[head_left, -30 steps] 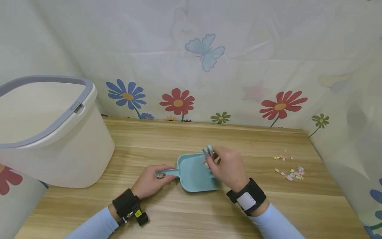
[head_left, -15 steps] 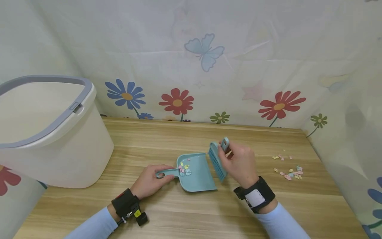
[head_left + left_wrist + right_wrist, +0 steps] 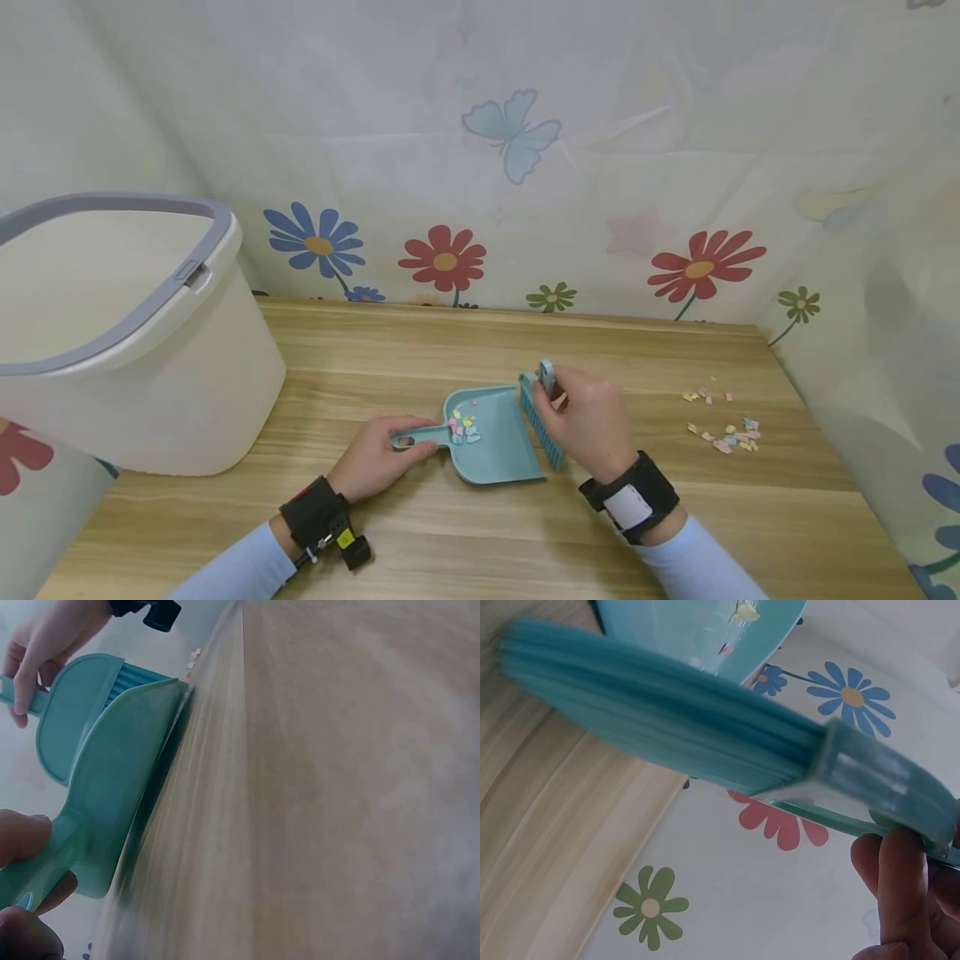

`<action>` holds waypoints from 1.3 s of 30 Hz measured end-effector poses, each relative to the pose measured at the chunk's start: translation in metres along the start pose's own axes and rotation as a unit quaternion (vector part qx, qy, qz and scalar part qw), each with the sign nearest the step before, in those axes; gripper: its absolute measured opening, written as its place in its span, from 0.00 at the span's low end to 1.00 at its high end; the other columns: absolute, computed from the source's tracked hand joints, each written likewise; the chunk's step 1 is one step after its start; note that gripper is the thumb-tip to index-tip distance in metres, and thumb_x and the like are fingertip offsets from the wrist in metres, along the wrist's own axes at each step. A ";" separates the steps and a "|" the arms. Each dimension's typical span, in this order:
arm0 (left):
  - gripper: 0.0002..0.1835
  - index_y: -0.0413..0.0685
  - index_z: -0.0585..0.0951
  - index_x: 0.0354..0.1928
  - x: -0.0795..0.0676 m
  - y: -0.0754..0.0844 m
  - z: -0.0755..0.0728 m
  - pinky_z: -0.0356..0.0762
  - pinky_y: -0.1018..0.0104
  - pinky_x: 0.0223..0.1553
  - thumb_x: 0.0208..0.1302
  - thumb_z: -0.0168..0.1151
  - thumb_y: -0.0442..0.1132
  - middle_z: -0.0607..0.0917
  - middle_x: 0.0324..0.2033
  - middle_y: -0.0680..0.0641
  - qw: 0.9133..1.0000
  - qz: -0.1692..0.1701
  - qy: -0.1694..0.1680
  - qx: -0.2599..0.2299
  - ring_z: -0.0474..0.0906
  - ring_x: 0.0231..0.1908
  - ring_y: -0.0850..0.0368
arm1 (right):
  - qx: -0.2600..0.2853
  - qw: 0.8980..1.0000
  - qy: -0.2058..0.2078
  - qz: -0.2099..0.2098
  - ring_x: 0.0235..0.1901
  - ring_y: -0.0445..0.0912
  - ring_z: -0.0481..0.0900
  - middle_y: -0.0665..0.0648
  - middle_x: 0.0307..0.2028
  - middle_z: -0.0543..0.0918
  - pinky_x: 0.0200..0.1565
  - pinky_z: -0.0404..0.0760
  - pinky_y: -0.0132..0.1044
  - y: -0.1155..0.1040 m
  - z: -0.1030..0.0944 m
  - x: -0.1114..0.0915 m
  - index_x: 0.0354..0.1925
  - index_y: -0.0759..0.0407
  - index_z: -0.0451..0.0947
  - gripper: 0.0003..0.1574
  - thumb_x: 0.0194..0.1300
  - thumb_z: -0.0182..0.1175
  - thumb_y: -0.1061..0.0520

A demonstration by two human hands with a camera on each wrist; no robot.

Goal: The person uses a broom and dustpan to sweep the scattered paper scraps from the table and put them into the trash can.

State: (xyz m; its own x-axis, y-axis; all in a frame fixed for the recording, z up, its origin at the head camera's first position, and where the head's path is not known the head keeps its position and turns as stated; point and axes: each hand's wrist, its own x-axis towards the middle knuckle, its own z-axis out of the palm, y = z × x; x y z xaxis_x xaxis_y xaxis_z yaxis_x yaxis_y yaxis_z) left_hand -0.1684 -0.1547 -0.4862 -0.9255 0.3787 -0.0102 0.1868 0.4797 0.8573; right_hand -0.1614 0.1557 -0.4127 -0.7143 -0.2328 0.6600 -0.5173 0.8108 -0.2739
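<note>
In the head view a light blue-green dustpan (image 3: 497,446) lies on the wooden table, its wide lip facing right. My left hand (image 3: 375,457) grips its handle between thumb and fingers. Small pink, yellow and blue paper scraps (image 3: 465,427) sit inside the pan near the handle. My right hand (image 3: 588,417) holds a matching hand brush (image 3: 538,421) by its handle, bristles down along the pan's lip. Seen from the right wrist, the brush bristles (image 3: 652,705) stretch toward the table, with the dustpan (image 3: 697,634) behind them.
At the left stands a large white bin (image 3: 187,367) with a grey rim. More paper scraps (image 3: 731,437) lie in two loose groups on the right part of the table (image 3: 450,533). A flower-printed curtain (image 3: 360,150) hangs behind the table's far edge.
The brush has come out from over the dustpan to the right, then moved slightly back left to the lip. The scraps now show near the pan's handle. My left hand has stayed put.
</note>
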 end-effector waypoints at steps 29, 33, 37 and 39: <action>0.22 0.57 0.84 0.62 -0.002 0.001 -0.008 0.68 0.72 0.25 0.70 0.66 0.56 0.82 0.31 0.53 1.000 -0.012 -0.016 -0.005 0.69 0.23 0.64 | 0.162 0.970 0.086 0.158 0.16 0.29 0.72 0.60 0.29 0.90 0.17 0.67 0.24 0.037 -0.056 -0.042 0.39 0.61 0.89 0.08 0.62 0.70 0.69; 0.23 0.57 0.84 0.62 -0.008 0.005 -0.017 0.67 0.72 0.26 0.70 0.66 0.56 0.81 0.32 0.53 1.000 -0.020 -0.008 -0.004 0.68 0.24 0.63 | 0.163 0.967 0.093 0.174 0.19 0.27 0.78 0.63 0.31 0.90 0.19 0.71 0.22 0.047 -0.067 -0.059 0.38 0.63 0.89 0.09 0.61 0.69 0.72; 0.23 0.57 0.84 0.62 -0.018 0.011 -0.030 0.67 0.72 0.26 0.70 0.67 0.56 0.79 0.32 0.51 1.000 -0.022 0.007 -0.007 0.68 0.25 0.63 | 0.161 0.958 0.092 0.217 0.26 0.26 0.83 0.48 0.32 0.91 0.24 0.77 0.20 0.055 -0.080 -0.075 0.37 0.64 0.89 0.07 0.62 0.68 0.72; 0.22 0.56 0.84 0.61 -0.024 0.014 -0.038 0.66 0.72 0.25 0.70 0.67 0.55 0.78 0.31 0.50 1.000 -0.015 0.018 -0.007 0.68 0.25 0.63 | 0.154 0.953 0.086 0.247 0.26 0.26 0.84 0.37 0.32 0.88 0.25 0.78 0.21 0.058 -0.087 -0.083 0.38 0.65 0.89 0.06 0.63 0.69 0.71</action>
State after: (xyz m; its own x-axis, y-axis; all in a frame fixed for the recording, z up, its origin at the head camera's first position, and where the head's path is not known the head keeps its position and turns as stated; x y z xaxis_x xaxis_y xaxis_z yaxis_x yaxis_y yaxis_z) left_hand -0.1564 -0.1868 -0.4543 -0.9418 0.3358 -0.0174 0.1548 0.4789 0.8641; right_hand -0.0914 0.2688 -0.4220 -0.8326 0.2492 0.4946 -0.2699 0.5972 -0.7553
